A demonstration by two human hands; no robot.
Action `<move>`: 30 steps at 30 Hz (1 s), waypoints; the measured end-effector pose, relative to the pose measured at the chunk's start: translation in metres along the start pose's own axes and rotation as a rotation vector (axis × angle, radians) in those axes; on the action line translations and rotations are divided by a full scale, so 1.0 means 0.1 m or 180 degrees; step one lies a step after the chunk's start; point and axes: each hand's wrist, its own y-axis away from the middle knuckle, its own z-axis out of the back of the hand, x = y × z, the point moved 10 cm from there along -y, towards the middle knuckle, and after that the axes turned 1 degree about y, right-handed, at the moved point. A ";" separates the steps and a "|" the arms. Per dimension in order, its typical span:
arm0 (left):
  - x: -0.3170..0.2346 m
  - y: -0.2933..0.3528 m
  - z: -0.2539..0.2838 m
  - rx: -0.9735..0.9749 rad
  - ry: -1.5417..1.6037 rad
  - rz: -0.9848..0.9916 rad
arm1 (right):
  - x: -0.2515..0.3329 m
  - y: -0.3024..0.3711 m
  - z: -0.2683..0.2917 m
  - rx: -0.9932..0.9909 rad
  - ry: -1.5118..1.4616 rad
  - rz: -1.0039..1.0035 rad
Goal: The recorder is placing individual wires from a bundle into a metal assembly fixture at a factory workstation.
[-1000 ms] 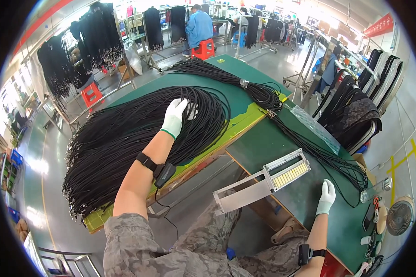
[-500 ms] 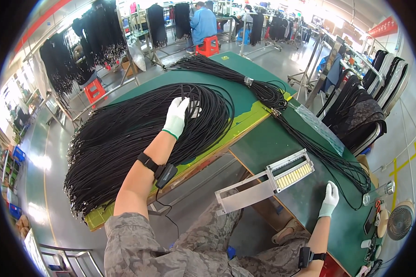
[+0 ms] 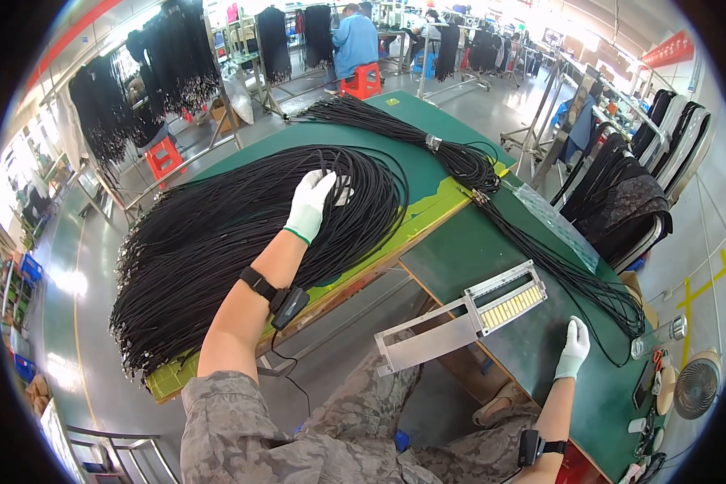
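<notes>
My left hand (image 3: 308, 208), in a white glove, reaches into a large heap of black cables (image 3: 210, 234) on the left-hand table. Its fingertips close on a black cable near the looped end of the heap, next to a small whitish patch. The glove hides part of the grip. On the right, my gloved right hand (image 3: 573, 348) rests on the green tabletop (image 3: 532, 367), fingers drawn together and nothing visible in them. Between my hands lies a metal fixture (image 3: 460, 319) with a row of pale yellow slots, jutting past the table edge.
A tied bundle of black cables (image 3: 411, 129) crosses the far table, and more loose cables (image 3: 565, 274) run down the right side. A glass jar (image 3: 660, 337) and a small fan (image 3: 698, 383) stand at the right. Beyond, a person sits on a red stool (image 3: 361, 82).
My left fingertips have shifted slightly to the right over the cables. The right hand and the metal fixture stay practically where they were.
</notes>
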 end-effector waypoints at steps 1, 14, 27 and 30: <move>0.01 0.01 -0.01 -0.0001 0.0003 0.0003 | -0.01 0.00 0.01 0.0000 0.0004 0.0001; 0.01 -0.22 -0.08 0.0689 -0.0166 0.0627 | 0.16 0.04 0.07 -0.0042 0.0261 0.0335; -1.11 0.32 0.21 0.1048 0.1480 0.0633 | 0.58 -0.15 -0.21 0.0102 -0.1744 -0.0305; -1.37 0.96 -0.14 0.0623 0.0051 0.0113 | 2.12 0.22 -0.90 0.1611 -0.1621 0.0443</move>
